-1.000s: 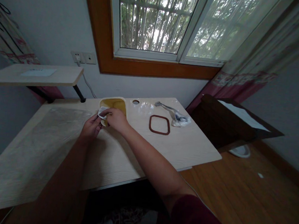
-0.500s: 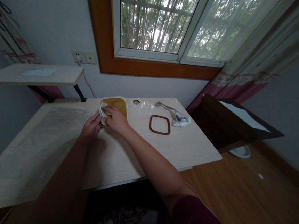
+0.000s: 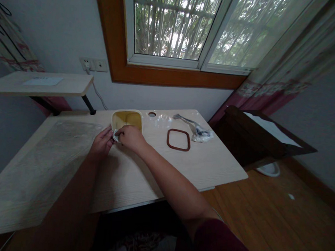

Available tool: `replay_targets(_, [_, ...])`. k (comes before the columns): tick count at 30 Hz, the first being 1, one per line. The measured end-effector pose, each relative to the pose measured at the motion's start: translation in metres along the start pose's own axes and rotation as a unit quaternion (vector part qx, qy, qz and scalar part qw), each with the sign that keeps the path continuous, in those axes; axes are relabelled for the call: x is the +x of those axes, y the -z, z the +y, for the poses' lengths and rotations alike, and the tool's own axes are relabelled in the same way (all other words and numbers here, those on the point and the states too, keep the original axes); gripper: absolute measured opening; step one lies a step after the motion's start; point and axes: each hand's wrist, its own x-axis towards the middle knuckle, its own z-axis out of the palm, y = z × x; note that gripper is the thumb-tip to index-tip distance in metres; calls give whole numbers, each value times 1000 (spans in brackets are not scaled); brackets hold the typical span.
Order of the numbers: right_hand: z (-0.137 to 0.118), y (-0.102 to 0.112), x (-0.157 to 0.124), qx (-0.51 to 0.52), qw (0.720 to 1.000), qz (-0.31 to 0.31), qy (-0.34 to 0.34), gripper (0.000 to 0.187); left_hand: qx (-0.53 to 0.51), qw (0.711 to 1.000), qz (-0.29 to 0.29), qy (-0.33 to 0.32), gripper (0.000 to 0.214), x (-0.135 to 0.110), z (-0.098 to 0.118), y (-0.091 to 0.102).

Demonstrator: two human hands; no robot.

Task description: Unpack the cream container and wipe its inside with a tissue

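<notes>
A yellow square container [image 3: 127, 119] stands on the light wooden desk [image 3: 139, 174] near the far edge. My left hand [image 3: 101, 142] grips its near left corner with the fingers curled. My right hand [image 3: 129, 137] is closed on a small white cloth [image 3: 115, 136] pressed against the container's near rim. Most of the cloth is hidden under my fingers.
A brown rectangular sealing ring [image 3: 178, 139] lies flat to the right of the container. Behind it sits a crumpled clear bag [image 3: 198, 130]. A raised shelf [image 3: 39, 83] stands at the left, a dark wooden cabinet [image 3: 260, 137] at the right.
The white cloth has moved from the container's upper left rim down to its near edge, and my right hand has slid slightly towards me with it.
</notes>
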Motion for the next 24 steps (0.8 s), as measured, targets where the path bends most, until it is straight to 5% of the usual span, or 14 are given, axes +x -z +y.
replay_targets(9, [-2,-2,-3,76,993,84,17,49,-18,1000,16,15,44,0,0,-1])
replay_targets(24, [4,-13,-2,123,986,109,39,70,-11,1000,-18,16,43,-1,1,-3])
